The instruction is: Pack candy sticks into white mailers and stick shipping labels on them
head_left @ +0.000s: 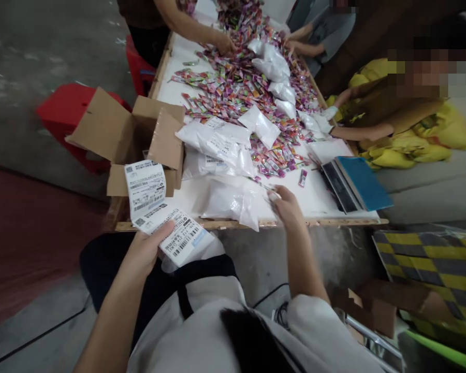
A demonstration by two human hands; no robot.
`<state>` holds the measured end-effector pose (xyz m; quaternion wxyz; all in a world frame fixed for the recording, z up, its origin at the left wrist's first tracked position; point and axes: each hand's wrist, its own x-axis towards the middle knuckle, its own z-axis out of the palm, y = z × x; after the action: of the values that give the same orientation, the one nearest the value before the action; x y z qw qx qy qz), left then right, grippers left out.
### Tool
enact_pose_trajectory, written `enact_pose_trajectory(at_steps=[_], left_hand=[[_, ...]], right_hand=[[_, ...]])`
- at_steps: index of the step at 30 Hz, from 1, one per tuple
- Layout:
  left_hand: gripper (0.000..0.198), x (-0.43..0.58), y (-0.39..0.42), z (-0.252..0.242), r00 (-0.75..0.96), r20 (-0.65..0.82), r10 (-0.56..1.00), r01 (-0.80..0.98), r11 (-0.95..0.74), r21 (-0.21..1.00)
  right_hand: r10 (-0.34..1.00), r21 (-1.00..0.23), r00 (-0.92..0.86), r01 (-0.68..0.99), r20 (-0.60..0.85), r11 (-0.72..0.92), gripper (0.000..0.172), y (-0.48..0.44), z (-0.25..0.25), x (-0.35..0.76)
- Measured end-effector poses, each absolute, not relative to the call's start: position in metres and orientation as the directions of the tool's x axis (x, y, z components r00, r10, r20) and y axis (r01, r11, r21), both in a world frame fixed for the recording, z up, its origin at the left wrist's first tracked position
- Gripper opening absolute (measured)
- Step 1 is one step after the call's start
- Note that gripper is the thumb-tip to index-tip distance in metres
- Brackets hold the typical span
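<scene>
My left hand (151, 246) grips a folded strip of printed shipping labels (186, 235), thumb on top; one label section stands up at the strip's far end. Beneath the strip, some clear plastic shows. At the table's front edge, my right hand (289, 204) is closed, its fingertips at the right end of a filled white plastic bag (229, 199). What lies between those fingers is blurred, and I cannot make it out. Behind that bag, several labelled white parcels (221, 140) are piled up.
An open cardboard box (165, 140) stands left of the parcels. Small colourful packets (233, 83) cover the far table, with white bags (272, 62) on them. A blue folder (363, 181) lies at right. Co-workers' hands reach in from both sides. Red stools (77, 111) stand left.
</scene>
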<state>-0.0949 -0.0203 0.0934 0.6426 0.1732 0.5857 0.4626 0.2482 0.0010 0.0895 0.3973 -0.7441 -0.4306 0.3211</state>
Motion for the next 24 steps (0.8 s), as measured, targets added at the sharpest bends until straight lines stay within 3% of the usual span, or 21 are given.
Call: enact_pose_trajectory(at_steps=[3, 5, 8, 10, 12, 14, 16, 19, 24], left_hand=[[0.030, -0.098, -0.025, 0.099, -0.144, -0.573, 0.807, -0.408, 0.479, 0.777], [0.026, -0.102, -0.027, 0.102, -0.170, -0.572, 0.802, -0.418, 0.467, 0.779], [0.025, -0.104, -0.030, 0.103, -0.186, -0.578, 0.795, -0.440, 0.459, 0.772], [0.026, -0.102, -0.030, 0.102, -0.160, -0.580, 0.799, -0.452, 0.463, 0.762], [0.026, -0.099, -0.030, 0.101, -0.125, -0.580, 0.805, -0.455, 0.473, 0.754], [0.026, -0.097, -0.029, 0.100, -0.112, -0.580, 0.807, -0.448, 0.480, 0.754], [0.027, -0.096, -0.028, 0.100, -0.117, -0.586, 0.802, -0.437, 0.488, 0.756], [0.028, -0.099, -0.026, 0.099, -0.110, -0.606, 0.788, -0.428, 0.513, 0.744], [0.033, -0.103, -0.025, 0.092, -0.073, -0.621, 0.780, -0.390, 0.551, 0.738]], right_hand=[[0.882, -0.638, 0.449, 0.640, -0.141, -0.428, 0.051, 0.040, 0.063, 0.215], [0.875, -0.457, 0.473, 0.759, -0.104, -0.465, 0.065, 0.045, 0.052, 0.203], [0.859, -0.228, 0.511, 0.840, 0.029, -0.492, 0.089, 0.033, 0.051, 0.201], [0.878, -0.156, 0.463, 0.882, 0.119, -0.444, 0.093, 0.024, 0.054, 0.200], [0.956, -0.130, 0.272, 0.957, 0.113, -0.258, 0.089, 0.016, 0.052, 0.195], [1.000, -0.130, 0.016, 0.991, -0.013, -0.018, 0.085, 0.008, 0.046, 0.188], [0.981, -0.172, -0.131, 0.979, -0.143, 0.106, 0.085, 0.000, 0.039, 0.184], [0.979, -0.262, -0.142, 0.960, -0.149, 0.100, 0.081, -0.009, 0.031, 0.193], [0.995, -0.507, -0.097, 0.858, 0.003, 0.085, 0.042, -0.002, 0.045, 0.236]])
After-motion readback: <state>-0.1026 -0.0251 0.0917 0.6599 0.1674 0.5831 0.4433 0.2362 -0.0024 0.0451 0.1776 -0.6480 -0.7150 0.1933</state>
